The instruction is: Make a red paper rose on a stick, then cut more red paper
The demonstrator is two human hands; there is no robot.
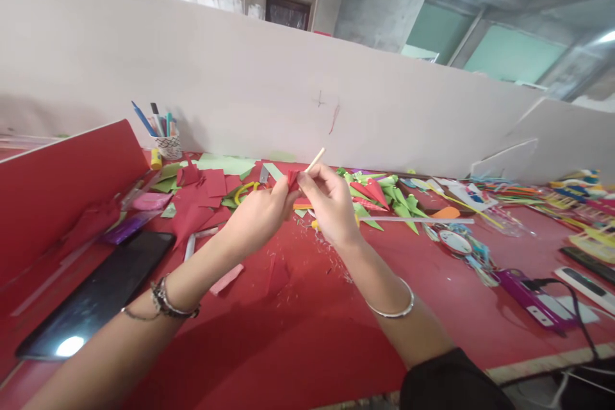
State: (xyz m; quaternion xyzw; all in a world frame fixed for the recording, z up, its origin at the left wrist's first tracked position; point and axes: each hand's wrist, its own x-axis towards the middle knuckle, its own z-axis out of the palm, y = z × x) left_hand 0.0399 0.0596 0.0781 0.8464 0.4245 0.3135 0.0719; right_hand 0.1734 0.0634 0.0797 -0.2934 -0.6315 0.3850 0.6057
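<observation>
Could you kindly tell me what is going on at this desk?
A person is working on a small piece of red paper with both bare hands above a red tabletop. The left hand pinches the paper, while the right hand meets it there, with a pale stick poking up from its fingers. Pointed green and red paper pieces lie beyond the right hand, and red paper scraps lie to the left.
</observation>
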